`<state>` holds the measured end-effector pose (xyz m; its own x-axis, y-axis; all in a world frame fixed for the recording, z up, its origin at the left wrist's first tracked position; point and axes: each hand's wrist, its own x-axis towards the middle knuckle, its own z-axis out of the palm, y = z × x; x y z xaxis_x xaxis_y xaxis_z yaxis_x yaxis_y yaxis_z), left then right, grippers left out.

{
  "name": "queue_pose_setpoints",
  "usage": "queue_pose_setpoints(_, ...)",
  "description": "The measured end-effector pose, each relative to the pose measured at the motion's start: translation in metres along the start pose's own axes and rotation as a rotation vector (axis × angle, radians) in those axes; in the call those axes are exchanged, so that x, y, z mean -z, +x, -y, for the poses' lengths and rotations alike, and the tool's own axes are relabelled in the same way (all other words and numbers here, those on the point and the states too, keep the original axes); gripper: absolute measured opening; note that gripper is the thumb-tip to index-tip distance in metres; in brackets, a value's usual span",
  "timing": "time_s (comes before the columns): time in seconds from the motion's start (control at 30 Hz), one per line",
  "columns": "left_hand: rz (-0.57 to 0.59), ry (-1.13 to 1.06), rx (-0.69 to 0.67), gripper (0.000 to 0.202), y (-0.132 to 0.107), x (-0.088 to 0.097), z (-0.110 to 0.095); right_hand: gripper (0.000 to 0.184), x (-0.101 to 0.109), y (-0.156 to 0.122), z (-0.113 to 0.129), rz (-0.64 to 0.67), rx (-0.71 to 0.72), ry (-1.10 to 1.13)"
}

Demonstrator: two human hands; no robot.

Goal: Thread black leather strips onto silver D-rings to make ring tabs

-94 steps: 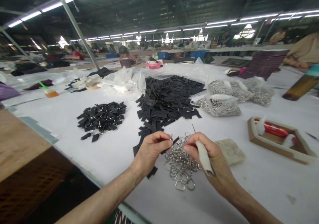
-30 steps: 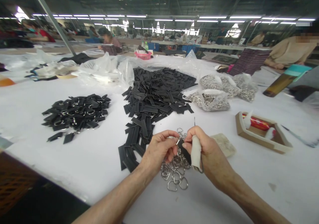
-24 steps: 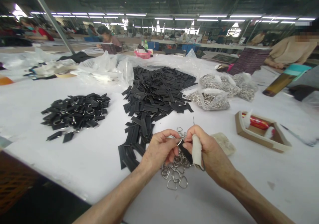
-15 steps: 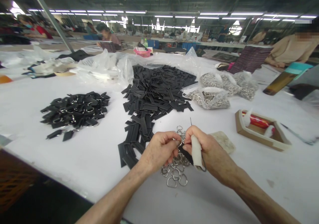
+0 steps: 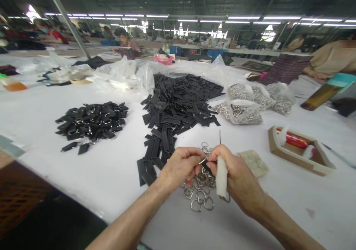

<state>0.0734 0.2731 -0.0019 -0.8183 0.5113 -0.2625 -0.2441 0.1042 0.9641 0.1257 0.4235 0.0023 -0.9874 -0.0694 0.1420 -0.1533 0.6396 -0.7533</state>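
Note:
My left hand [image 5: 182, 164] is closed, thumb and fingertips pinching a metal D-ring [image 5: 202, 161]. Against that ring, a short black strip [image 5: 208, 166] is pinched between the fingertips of my right hand [image 5: 236, 170]. The same hand also holds a tool with a white wrapped handle [image 5: 221, 177] in its grip; its thin metal tip [image 5: 220, 136] points away from me. Below both hands lies a small heap of loose D-rings [image 5: 200, 195]. The fingers hide how strip and ring meet.
A large heap of black strips [image 5: 180, 98] spreads ahead; strips with rings [image 5: 93, 120] are piled left. Bags of rings [image 5: 239, 113], a cardboard tray [image 5: 300, 159] with a red tube, a beige pad [image 5: 253, 163] and a bottle [image 5: 328, 90] are on the right. Co-workers sit beyond.
The view has shifted slightly left, so things appear further right. My hands stay together at the strip and ring; the tool handle stands a little more upright.

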Motion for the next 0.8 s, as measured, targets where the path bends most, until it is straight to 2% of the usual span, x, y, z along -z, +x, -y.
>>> queue_pose_setpoints(0.13,-0.095,0.143,-0.094,0.026,-0.004,-0.009,0.0,0.012,0.0,0.001,0.002,-0.022,-0.058,0.058)
queue_pose_setpoints(0.27,-0.049,0.158,-0.084,0.028,-0.007,-0.009,-0.001,0.012,0.003,0.001,0.003,-0.035,-0.096,0.122)
queue_pose_setpoints(0.47,0.025,0.203,-0.177,0.029,-0.007,-0.004,0.0,0.011,0.009,0.002,0.003,-0.025,-0.094,0.197)
queue_pose_setpoints(0.63,0.076,0.022,-0.04,0.036,-0.003,-0.004,0.0,0.01,0.004,0.002,0.0,0.009,-0.172,0.236)
queue_pose_setpoints(0.8,0.107,-0.201,0.038,0.034,0.001,-0.001,0.001,0.011,0.001,0.002,0.001,-0.014,-0.148,0.241)
